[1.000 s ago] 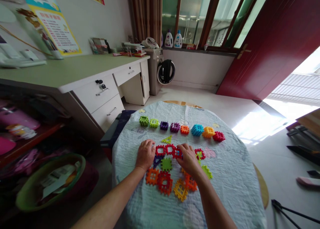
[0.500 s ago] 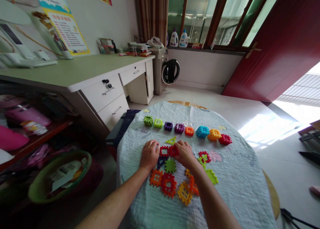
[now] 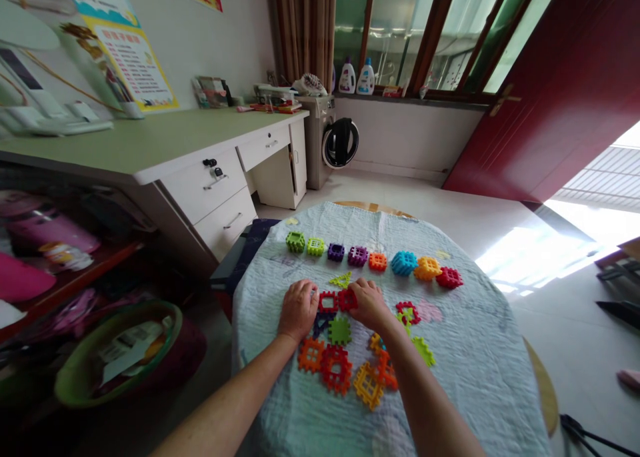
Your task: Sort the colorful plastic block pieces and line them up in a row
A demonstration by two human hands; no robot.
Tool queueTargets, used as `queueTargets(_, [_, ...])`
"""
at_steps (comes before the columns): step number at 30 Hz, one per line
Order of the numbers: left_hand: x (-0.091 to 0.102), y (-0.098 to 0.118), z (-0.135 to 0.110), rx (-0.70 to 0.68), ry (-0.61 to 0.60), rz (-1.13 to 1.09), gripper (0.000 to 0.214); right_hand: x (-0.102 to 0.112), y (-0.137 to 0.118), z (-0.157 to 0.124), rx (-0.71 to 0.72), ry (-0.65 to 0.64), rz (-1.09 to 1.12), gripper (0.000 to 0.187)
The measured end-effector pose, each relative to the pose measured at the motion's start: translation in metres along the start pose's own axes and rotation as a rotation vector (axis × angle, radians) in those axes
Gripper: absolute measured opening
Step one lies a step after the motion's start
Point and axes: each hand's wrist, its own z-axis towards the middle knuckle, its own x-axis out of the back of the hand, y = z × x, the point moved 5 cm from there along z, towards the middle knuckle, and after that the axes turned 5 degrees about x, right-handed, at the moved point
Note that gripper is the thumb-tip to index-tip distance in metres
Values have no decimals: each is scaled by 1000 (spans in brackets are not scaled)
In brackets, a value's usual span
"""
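Two red square interlocking building pieces lie side by side, edge to edge, between my hands. The left red piece (image 3: 328, 302) has an open square middle, and my left hand (image 3: 299, 308) is closed at its outer edge. My right hand (image 3: 369, 305) grips the right red piece (image 3: 347, 300), partly covering it. Just below them are a dark blue piece (image 3: 323, 323) and a green square piece (image 3: 339, 331). Nearer me lie an orange piece (image 3: 311, 355), a red piece (image 3: 336, 369) and a yellow window piece (image 3: 369, 385). My fingertips are partly hidden.
Several assembled cubes, among them a blue cube (image 3: 404, 263), stand in a row across the cloth-covered round table (image 3: 475, 377). A yellow-green triangle piece (image 3: 341, 280) lies beyond my hands. Loose green pieces (image 3: 423, 351) sit right of my right forearm. A desk (image 3: 190, 137) stands at left.
The view shifts very slightly. Both hands and the two red pieces stay in nearly the same place.
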Motion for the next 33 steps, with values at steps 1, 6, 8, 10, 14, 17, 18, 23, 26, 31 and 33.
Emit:
queueTargets(1, [0,0,0,1,-2,1,16,0,-1,1,4,-3,-8,30])
queueTargets(6, [-1,-1,0,-1,-6,2,16,2,-5,-1,19,22,-15,31])
queueTargets(8, [-1,-1,0,-3,-4,5,16,9,-1,-8,19,69,20,34])
queueTargets(10, [-1,-2,0,-6,-3,10,16,18,13,-19,18,134,90,37])
queueTargets(14, [-3,-3,0,-16,-6,13,17,39,75,-50,15,306,223,43])
queueTargets(17, [-4,-4,0,-32,-2,10,17,54,147,-75,-65,443,183,43])
queueTargets(18, [-4,-4,0,-36,0,10,16,60,172,-82,-114,480,162,43])
queueTargets(23, [-7,-6,0,-51,8,24,18,79,269,-94,-305,472,41,43])
queueTargets(26, [-8,-7,0,-55,10,27,19,83,296,-83,-359,374,5,47])
queueTargets(31, [-7,-6,0,-52,32,20,20,83,310,-62,-378,261,-52,53])
queueTargets(33, [-7,-6,0,-54,34,16,20,82,313,-57,-366,228,-62,53])
